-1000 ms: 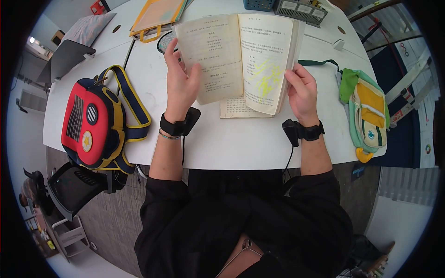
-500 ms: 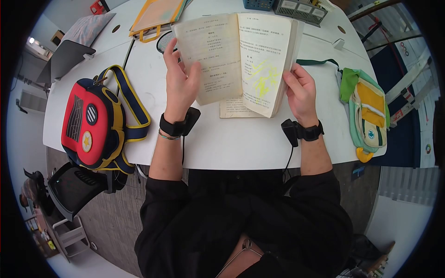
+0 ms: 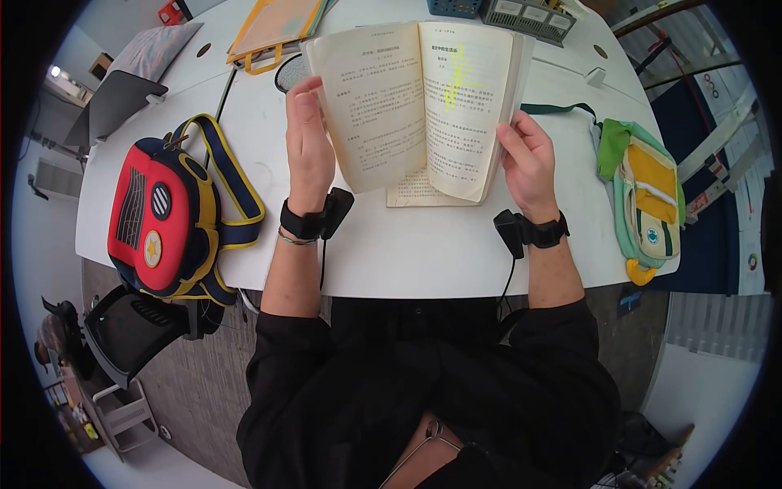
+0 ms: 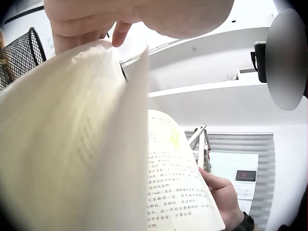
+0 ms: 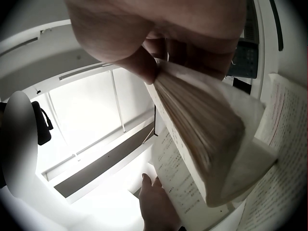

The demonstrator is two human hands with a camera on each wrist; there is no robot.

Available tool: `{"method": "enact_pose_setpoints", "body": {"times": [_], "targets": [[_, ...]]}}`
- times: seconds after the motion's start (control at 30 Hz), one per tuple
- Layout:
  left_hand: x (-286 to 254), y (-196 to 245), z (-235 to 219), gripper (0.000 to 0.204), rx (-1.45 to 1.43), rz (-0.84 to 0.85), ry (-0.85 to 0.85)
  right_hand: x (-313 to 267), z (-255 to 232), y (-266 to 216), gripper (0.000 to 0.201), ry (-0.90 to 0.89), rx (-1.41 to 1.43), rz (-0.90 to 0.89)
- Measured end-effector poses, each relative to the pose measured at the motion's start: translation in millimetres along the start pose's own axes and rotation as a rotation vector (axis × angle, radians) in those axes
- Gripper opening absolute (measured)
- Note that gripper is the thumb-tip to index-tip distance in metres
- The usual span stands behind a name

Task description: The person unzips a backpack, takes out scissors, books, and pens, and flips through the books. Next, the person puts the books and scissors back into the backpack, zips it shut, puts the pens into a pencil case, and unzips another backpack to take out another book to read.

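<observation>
An open book (image 3: 379, 122) with yellowed, printed pages is held up over the table, its right page streaked with yellow highlighter. My left hand (image 3: 309, 159) holds the left edge, fingers upright along it; the left wrist view shows fingertips at the page edge, with one leaf (image 4: 122, 144) standing away from the others. At the right edge my right hand (image 3: 531, 167) grips the thick page block (image 5: 202, 125), thumb in front and fingers behind. Below the book, another printed page (image 3: 407, 198) lies on the table, mostly hidden.
A red, navy and yellow backpack (image 3: 151, 220) sits at the left of the white table (image 3: 407, 269), a green and yellow bag (image 3: 648, 196) at the right. Behind the book are a black mesh holder (image 3: 287, 73), an orange-edged folder (image 3: 273, 33) and a grey basket (image 3: 529, 20).
The book now shows different pages, with the yellow marks higher on the right page. My left hand has shifted from fingers spread to fingers together at the left edge; my right hand stays put.
</observation>
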State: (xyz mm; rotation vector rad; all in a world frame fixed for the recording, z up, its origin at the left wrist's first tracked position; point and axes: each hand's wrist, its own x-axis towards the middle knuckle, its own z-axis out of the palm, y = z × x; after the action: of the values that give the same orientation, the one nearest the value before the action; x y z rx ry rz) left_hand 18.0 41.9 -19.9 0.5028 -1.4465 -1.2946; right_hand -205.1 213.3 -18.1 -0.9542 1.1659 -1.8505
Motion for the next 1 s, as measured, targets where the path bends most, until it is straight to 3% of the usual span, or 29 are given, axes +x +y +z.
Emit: {"method": "enact_pose_setpoints", "body": {"times": [0.1, 0.3, 1.0], "targets": [[-1.7, 8.4, 8.4, 0.027, 0.187, 0.024, 0.04, 0.1, -0.1, -0.2, 0.026, -0.008, -0.01, -0.009], [-1.3, 1.4, 1.6, 0.023, 0.252, 0.027, 0.016, 1.1, -4.5, 2.4, 0.023, 0.007, -0.055, 0.006], [-2.8, 5.5, 10.6, 0.02, 0.244, 0.062, 0.077, 0.0, -1.8, 3.8, 0.026, -0.013, 0.005, 0.007]]}}
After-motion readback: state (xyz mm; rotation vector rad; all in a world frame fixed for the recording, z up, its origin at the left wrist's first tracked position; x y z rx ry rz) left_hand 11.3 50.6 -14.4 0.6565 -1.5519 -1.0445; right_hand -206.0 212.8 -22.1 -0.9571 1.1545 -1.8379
